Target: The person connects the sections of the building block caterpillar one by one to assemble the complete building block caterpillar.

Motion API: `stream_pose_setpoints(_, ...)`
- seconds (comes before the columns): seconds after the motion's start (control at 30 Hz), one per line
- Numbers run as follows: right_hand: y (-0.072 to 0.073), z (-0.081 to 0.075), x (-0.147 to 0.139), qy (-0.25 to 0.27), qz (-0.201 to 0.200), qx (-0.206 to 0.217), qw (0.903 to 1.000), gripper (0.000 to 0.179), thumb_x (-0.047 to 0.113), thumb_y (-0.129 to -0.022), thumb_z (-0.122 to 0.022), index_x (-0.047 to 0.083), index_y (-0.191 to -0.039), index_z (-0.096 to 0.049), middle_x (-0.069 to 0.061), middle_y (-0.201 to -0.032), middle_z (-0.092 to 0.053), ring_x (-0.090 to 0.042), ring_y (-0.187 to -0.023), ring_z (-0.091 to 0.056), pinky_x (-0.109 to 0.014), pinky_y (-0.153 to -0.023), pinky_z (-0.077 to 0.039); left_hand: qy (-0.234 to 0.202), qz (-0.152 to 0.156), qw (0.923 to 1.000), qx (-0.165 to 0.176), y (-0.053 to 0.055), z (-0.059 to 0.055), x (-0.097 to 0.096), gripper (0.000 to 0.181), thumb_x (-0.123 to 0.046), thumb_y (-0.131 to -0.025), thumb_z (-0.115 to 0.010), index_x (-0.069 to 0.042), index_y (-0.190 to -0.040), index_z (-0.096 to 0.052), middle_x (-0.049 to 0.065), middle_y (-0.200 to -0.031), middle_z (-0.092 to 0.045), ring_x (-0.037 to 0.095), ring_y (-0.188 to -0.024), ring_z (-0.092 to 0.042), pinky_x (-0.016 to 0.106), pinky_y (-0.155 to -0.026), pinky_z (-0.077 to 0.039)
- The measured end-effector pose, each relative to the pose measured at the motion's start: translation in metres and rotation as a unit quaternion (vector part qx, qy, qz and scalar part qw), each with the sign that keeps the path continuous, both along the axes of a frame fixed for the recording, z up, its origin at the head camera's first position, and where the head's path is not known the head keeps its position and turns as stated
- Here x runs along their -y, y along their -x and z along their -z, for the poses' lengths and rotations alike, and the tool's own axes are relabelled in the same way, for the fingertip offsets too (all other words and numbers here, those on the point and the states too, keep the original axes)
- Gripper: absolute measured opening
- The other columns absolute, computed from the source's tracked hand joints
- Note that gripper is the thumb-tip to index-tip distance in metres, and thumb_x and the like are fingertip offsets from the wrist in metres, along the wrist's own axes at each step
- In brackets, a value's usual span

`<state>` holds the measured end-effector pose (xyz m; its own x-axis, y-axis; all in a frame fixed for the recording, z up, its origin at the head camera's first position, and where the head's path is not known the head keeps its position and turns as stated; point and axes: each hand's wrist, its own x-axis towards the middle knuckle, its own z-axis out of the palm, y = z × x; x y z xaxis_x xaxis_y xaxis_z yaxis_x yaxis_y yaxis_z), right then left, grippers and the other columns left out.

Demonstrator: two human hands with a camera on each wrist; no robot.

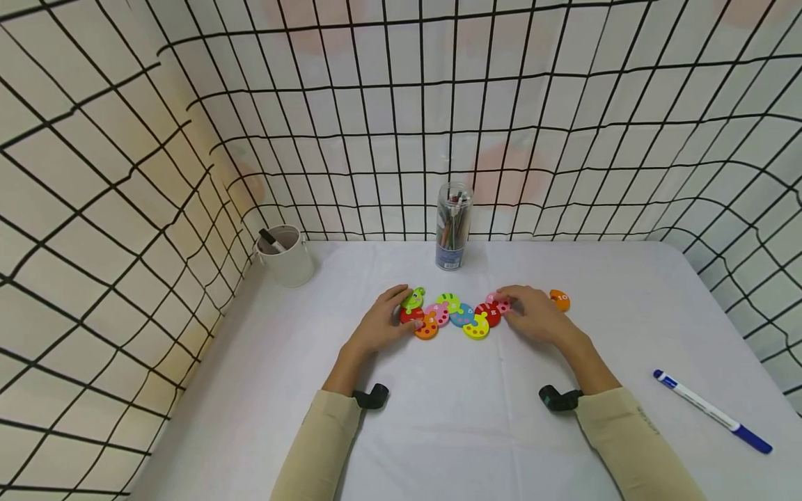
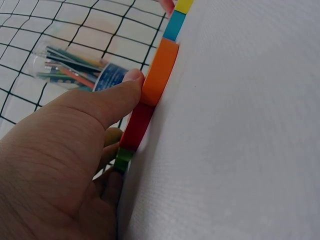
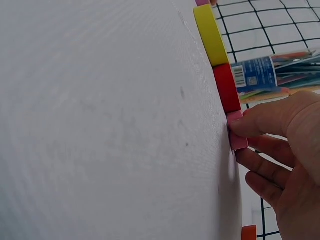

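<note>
A row of joined, numbered puzzle pieces forms a caterpillar on the white table, starting at a green head piece (image 1: pixel 413 299). My left hand (image 1: pixel 379 323) holds the row's left end, fingers around the head and a red piece (image 2: pixel 137 126), thumb against the orange piece (image 2: pixel 161 72). At the other end my right hand (image 1: pixel 537 315) pinches a pink piece (image 3: pixel 237 136) between thumb and fingers, up against a red piece (image 3: pixel 228 89). Part of the pink piece is hidden by the fingers. Apart from the row, an orange piece marked 10 (image 1: pixel 560 300) lies beyond the right hand.
Behind the row stands a clear jar of pencils (image 1: pixel 453 226). A white bucket (image 1: pixel 288 261) with a marker in it is at the back left. A blue and white marker (image 1: pixel 712 410) lies at the right. Black wire grid (image 1: pixel 388 132) surrounds the table's back and sides.
</note>
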<state>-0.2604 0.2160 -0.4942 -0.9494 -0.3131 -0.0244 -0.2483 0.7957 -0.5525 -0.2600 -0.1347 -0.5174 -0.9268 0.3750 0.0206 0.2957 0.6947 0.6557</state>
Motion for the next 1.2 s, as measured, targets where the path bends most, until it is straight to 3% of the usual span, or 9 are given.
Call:
stream_pose_setpoints(0.5, -0.008, 0.001, -0.015, 0.027, 0.027, 0.0, 0.9993, 0.041, 0.016, -0.099, -0.065, 0.011, -0.139, -0.061, -0.016, -0.138, -0.062, -0.037, -0.128, -0.055, -0.065, -0.11, -0.044, 0.002, 0.002, 1.0, 0.005, 0.001, 0.002, -0.006, 0.076, -0.042, -0.093, -0.071, -0.019, -0.159, -0.042, 0.0, -0.168, -0.032, 0.026, -0.156, -0.031, 0.054, -0.125, -0.03)
stream_pose_setpoints(0.87, -0.017, -0.006, -0.034, 0.038, 0.063, -0.022, 0.9971, 0.036, 0.019, -0.099, -0.064, 0.011, -0.135, -0.064, -0.015, -0.129, -0.065, -0.036, -0.117, -0.057, -0.059, -0.102, -0.05, 0.004, -0.006, 0.9999, 0.008, -0.001, 0.0, -0.004, 0.075, -0.042, -0.093, -0.071, -0.019, -0.158, -0.043, 0.0, -0.168, -0.031, 0.027, -0.156, -0.03, 0.055, -0.125, -0.03)
stream_pose_setpoints(1.2, -0.023, -0.009, -0.064, 0.037, 0.072, -0.05, 0.9954, 0.045, 0.025, -0.096, -0.072, 0.004, -0.135, -0.063, -0.019, -0.132, -0.064, -0.038, -0.12, -0.058, -0.061, -0.106, -0.047, 0.003, -0.002, 1.0, -0.003, 0.0, 0.003, -0.001, 0.074, -0.041, -0.094, -0.071, -0.018, -0.158, -0.043, 0.001, -0.168, -0.032, 0.028, -0.156, -0.031, 0.055, -0.125, -0.03)
